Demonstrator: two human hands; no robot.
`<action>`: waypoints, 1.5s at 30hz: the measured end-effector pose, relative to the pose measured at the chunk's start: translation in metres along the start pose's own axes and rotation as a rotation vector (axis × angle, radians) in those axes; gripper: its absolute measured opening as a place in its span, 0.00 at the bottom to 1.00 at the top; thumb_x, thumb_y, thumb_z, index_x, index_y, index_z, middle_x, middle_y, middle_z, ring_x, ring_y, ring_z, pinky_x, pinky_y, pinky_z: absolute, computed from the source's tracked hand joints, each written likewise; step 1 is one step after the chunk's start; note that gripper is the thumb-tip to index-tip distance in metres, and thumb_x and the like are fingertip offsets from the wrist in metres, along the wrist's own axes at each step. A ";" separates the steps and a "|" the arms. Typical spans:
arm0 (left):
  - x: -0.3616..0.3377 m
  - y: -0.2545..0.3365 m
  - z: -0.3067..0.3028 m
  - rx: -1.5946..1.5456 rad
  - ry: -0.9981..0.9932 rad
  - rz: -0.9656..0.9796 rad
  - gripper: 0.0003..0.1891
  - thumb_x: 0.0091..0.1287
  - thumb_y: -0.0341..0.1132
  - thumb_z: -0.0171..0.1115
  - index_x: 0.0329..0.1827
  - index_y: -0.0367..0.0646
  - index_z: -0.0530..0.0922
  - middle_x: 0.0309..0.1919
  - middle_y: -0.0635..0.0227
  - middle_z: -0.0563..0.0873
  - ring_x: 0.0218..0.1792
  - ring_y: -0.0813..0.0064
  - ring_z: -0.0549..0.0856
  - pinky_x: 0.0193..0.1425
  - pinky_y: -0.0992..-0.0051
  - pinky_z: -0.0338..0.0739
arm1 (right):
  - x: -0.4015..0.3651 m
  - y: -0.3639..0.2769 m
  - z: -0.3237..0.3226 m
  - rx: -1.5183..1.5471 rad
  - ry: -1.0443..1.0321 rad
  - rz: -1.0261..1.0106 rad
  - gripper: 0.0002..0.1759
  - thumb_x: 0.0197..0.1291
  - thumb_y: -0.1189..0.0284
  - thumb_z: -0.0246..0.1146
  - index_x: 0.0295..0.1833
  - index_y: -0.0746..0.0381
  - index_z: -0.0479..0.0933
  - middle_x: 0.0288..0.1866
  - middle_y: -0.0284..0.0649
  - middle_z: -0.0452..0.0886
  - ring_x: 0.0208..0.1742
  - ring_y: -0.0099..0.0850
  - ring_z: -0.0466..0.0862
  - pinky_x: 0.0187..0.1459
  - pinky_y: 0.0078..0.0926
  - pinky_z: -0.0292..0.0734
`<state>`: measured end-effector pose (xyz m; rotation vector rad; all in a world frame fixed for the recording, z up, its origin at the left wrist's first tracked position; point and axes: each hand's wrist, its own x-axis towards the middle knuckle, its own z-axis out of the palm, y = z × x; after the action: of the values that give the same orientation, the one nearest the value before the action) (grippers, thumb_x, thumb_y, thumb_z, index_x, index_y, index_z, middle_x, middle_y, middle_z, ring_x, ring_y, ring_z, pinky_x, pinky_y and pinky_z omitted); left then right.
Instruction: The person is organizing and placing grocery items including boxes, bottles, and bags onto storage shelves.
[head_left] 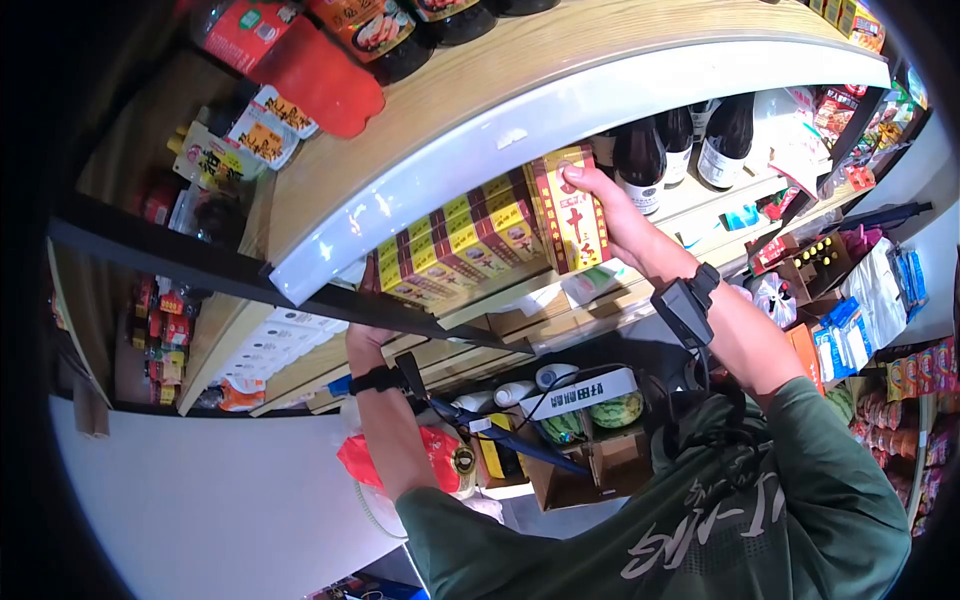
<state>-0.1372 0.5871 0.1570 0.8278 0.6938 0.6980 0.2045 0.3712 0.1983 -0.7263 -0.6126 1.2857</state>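
My right hand (612, 205) grips a tall red and yellow box (572, 212) at its right side, holding it upright at the end of a row of like boxes (455, 245) on the middle shelf. My left hand (365, 338) reaches up behind the black shelf edge; only its heel and the wrist with a black band show, and its fingers are hidden. A black device is strapped to my right wrist (685, 305).
Dark glass bottles (665, 145) stand right of the boxes. The curved white shelf front (560, 110) juts out above them, with red bottles (320, 60) on top. Lower shelves hold an open carton (590, 450), a red bag (440, 455) and packets at right (870, 300).
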 end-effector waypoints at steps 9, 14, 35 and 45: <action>-0.014 -0.035 -0.005 -0.054 0.204 0.228 0.23 0.73 0.54 0.51 0.58 0.45 0.77 0.51 0.61 0.84 0.50 0.63 0.82 0.58 0.60 0.75 | -0.020 0.003 0.006 -0.282 0.085 -0.246 0.20 0.66 0.62 0.60 0.57 0.65 0.75 0.51 0.37 0.79 0.52 0.24 0.80 0.55 0.23 0.74; -0.081 -0.103 -0.015 0.013 0.607 0.651 0.22 0.76 0.52 0.45 0.58 0.45 0.74 0.49 0.68 0.81 0.55 0.74 0.77 0.63 0.65 0.67 | -0.079 -0.009 -0.001 -0.390 0.031 -0.174 0.22 0.69 0.58 0.58 0.56 0.66 0.75 0.44 0.41 0.82 0.44 0.28 0.85 0.47 0.23 0.80; -0.104 -0.251 0.246 0.444 -0.001 0.560 0.28 0.71 0.33 0.60 0.71 0.32 0.62 0.64 0.55 0.74 0.64 0.66 0.74 0.64 0.69 0.72 | -0.118 0.000 -0.075 -0.503 -0.216 0.291 0.30 0.65 0.68 0.65 0.69 0.62 0.63 0.58 0.38 0.79 0.53 0.23 0.81 0.48 0.21 0.80; -0.084 -0.123 0.313 1.431 -0.049 0.878 0.38 0.51 0.34 0.77 0.66 0.35 0.69 0.57 0.52 0.76 0.60 0.53 0.76 0.65 0.66 0.70 | -0.088 -0.003 -0.109 -0.724 -0.269 -0.269 0.36 0.57 0.77 0.70 0.70 0.66 0.63 0.57 0.41 0.76 0.56 0.23 0.76 0.52 0.26 0.77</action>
<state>0.0878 0.3345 0.2318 2.5522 0.7239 0.8961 0.2731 0.2696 0.1302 -1.0188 -1.3854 0.9026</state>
